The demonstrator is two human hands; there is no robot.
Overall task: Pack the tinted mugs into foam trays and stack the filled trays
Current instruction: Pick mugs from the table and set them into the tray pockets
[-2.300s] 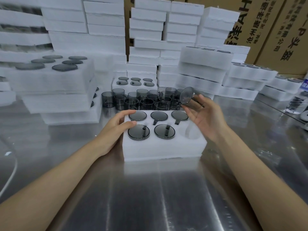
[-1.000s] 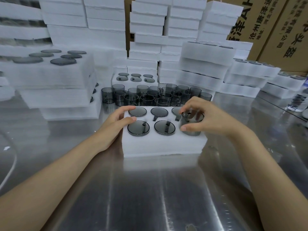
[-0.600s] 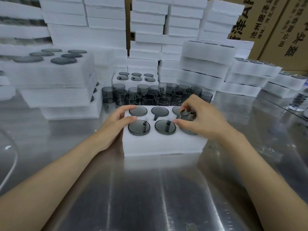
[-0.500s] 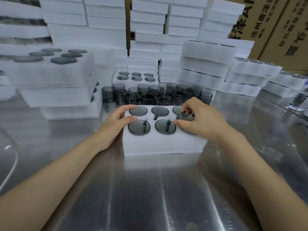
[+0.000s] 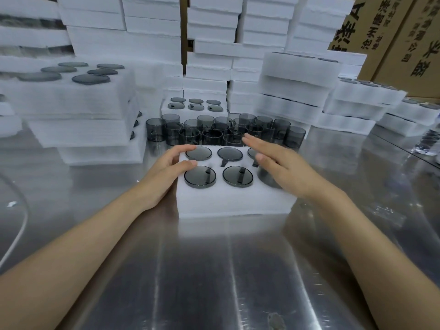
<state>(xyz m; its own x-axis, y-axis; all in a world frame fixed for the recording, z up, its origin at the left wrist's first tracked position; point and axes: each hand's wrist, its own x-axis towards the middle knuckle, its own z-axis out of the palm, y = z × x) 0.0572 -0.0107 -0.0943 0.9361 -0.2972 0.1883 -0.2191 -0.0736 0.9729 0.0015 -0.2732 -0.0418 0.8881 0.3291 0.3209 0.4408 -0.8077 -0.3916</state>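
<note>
A white foam tray (image 5: pixel 234 202) sits on the steel table in front of me, its pockets filled with smoky grey mugs placed bottom up. My left hand (image 5: pixel 166 171) holds the tray's left end, thumb on top and fingers over the far corner. My right hand (image 5: pixel 278 165) lies flat with straight fingers over the mug (image 5: pixel 265 178) in the front right pocket, hiding most of it. Behind the tray stands a cluster of loose tinted mugs (image 5: pixel 221 133), upright.
Stacks of filled foam trays (image 5: pixel 73 98) rise at the left, and others (image 5: pixel 295 91) at the right. Empty foam trays (image 5: pixel 212 27) are piled high at the back, with cardboard boxes (image 5: pixel 404 32) beyond. A small filled tray (image 5: pixel 194 106) lies behind the loose mugs.
My right hand carried a mug from the air down into the front right pocket, let go of it, and now lies flat on it. The left hand stayed on the tray.
</note>
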